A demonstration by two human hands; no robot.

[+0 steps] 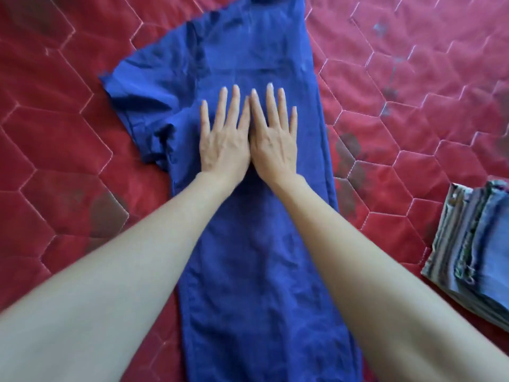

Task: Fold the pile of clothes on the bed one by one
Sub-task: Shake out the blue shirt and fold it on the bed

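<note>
So both hands are flat on a blue t-shirt [256, 188] that's spread lengthwise on the red quilted bedspread [60, 139], the one with the hexagon stitching. The left hand [223, 139] and right hand [274, 139] sit side by side with the index-finger edges touching, palms down on the fabric about halfway up the shirt. Fingers are straight and a bit fanned out, nothing curled, nothing pinched, just pressing on the cloth. The shirt's right side looks already folded in, giving a straight edge there, while the short sleeve [137, 86] on the left sticks out onto the bedspread. Off to the right edge there's a stack of folded clothes [473, 252], greyish and denim-blue layers, well apart from the shirt. Some dark blotches show on the bedspread too.
</note>
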